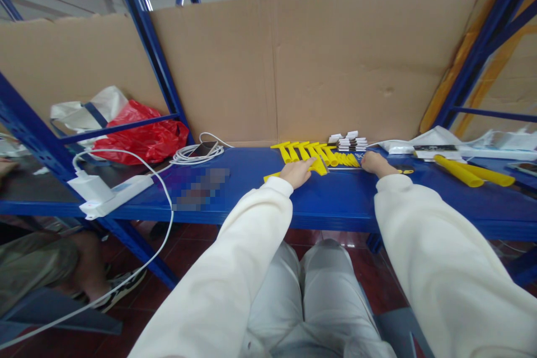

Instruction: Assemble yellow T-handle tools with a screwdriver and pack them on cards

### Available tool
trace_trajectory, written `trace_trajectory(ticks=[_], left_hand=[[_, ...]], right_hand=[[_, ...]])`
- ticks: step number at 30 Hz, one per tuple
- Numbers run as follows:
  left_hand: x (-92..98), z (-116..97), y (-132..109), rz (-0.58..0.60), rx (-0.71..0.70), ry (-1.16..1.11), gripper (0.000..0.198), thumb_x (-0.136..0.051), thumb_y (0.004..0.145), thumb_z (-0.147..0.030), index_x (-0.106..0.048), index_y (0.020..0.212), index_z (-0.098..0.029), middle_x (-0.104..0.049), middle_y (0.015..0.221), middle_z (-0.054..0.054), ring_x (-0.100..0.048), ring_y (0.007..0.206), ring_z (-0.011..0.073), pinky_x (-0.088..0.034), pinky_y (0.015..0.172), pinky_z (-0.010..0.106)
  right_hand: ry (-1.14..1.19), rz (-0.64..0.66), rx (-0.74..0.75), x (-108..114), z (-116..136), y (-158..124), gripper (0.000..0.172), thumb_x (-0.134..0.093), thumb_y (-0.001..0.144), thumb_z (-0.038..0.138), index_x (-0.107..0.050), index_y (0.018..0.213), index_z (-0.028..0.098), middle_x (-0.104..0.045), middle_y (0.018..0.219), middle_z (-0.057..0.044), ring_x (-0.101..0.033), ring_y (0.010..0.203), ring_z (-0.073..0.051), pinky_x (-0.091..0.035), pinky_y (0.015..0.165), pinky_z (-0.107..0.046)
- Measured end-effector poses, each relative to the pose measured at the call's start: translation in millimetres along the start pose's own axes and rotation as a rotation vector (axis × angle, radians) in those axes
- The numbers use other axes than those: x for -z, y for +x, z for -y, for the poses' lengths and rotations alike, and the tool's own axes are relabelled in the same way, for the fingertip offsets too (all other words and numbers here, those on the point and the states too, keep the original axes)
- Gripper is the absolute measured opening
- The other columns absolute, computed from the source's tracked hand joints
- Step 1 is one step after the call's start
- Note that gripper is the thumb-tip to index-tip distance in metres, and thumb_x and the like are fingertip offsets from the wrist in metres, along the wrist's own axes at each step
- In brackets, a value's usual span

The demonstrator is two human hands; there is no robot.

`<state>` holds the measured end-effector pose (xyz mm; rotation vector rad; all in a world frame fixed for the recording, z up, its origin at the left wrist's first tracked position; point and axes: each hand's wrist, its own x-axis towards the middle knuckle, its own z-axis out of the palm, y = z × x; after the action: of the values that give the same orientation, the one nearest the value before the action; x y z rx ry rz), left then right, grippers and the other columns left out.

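My left hand (298, 172) is closed around a yellow scraper (320, 166), whose wide flat head sticks out to the right of my fingers. Just behind it, several more yellow scrapers (302, 150) lie side by side in a slanted row on the blue shelf table. Between my hands is a row of small yellow pieces (347, 160). My right hand (373, 164) rests at the right end of that row with its fingers curled in; anything they hold is too small or hidden to name.
Small white-and-dark packets (349, 141) are stacked at the back. Two yellow tubes (459, 170) lie on the right. A coiled white cable (195, 154), a power strip (121, 194) and a red bag (145, 131) are on the left. Cardboard (356, 61) walls the back. Someone sits at far left.
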<state>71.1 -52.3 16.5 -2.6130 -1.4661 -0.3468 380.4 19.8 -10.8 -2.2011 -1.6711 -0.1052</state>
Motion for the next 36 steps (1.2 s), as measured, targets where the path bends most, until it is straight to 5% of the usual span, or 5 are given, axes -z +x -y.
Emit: trace_trajectory(ticks=[13,25,29,32,36], left_hand=[[0.7,0,0,0.015,-0.001,0.019,0.060,-0.049,0.106,-0.021,-0.044,0.166,-0.028,-0.071,0.146,0.011,-0.067,0.135,0.0250,-0.052,0.110,0.035],[6.4,-1,33,-0.201,0.091,-0.415,0.058,-0.057,0.100,-0.017,-0.055,0.157,-0.025,-0.071,0.145,0.012,-0.066,0.135,0.0274,-0.050,0.114,0.040],[13.6,-4,45,-0.262,0.235,-0.871,0.045,-0.057,0.095,-0.009,-0.064,0.139,-0.016,-0.079,0.101,0.009,-0.075,0.090,0.0199,-0.060,0.079,0.027],[18.8,-5,42,-0.124,0.369,-1.164,0.024,-0.052,0.094,-0.003,-0.065,0.112,-0.014,-0.057,0.062,-0.005,-0.051,0.047,0.0089,-0.041,0.049,0.018],[21.2,-1,31,0.060,0.444,-1.432,0.021,-0.048,0.095,-0.001,-0.052,0.087,-0.020,-0.041,0.052,-0.011,-0.035,0.038,0.0049,-0.028,0.042,0.014]], right_hand=[[0.086,-0.089,-0.022,17,27,-22,0.029,-0.060,0.087,0.009,-0.074,0.110,0.019,-0.077,0.112,-0.016,-0.073,0.111,-0.032,-0.054,0.099,-0.043],[0.727,-0.243,0.205,12,81,-14,0.007,-0.061,0.087,0.020,-0.055,0.089,0.024,-0.070,0.101,-0.011,-0.066,0.101,-0.025,-0.053,0.097,-0.039],[0.970,-0.185,0.247,8,103,-18,0.017,-0.069,0.081,0.023,-0.052,0.084,0.025,-0.067,0.090,-0.006,-0.067,0.096,-0.023,-0.054,0.095,-0.039],[1.091,-0.138,0.262,4,112,-24,0.024,-0.074,0.075,0.023,-0.051,0.080,0.025,-0.066,0.086,-0.003,-0.066,0.092,-0.021,-0.055,0.096,-0.039],[1.157,-0.034,0.255,-1,111,-31,0.033,-0.083,0.070,0.028,-0.051,0.078,0.024,-0.064,0.081,0.000,-0.064,0.086,-0.018,-0.055,0.095,-0.039]])
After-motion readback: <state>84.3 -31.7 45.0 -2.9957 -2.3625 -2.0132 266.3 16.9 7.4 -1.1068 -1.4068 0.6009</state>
